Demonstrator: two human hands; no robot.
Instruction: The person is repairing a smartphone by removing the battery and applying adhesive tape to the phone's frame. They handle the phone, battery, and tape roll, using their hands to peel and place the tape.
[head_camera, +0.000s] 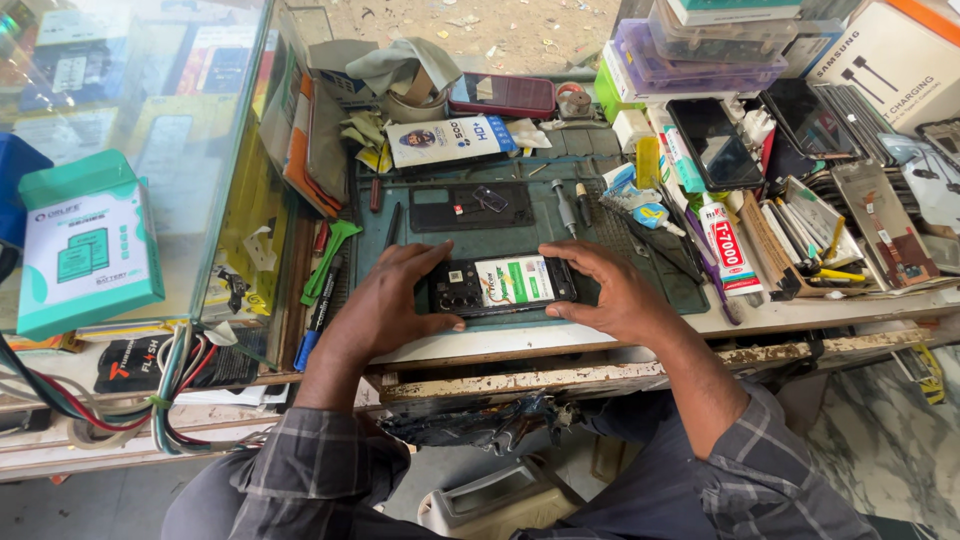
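Observation:
An opened black phone (503, 284) with its back off lies on the green work mat (395, 245), showing a battery with a white and green label. My left hand (395, 300) grips its left end, thumb along the near edge. My right hand (608, 288) holds its right end, fingers curled over the far edge. A detached black back cover (470, 207) lies on the mat just beyond the phone.
Screwdrivers (565, 208) and a glue tube (727, 248) lie to the right among phone screens (716, 143) and loose parts. A green pry tool (328, 262) and a pen sit left of the mat. A glass case (140, 150) with a teal box (88, 245) stands left. Plastic boxes (700, 50) stack behind.

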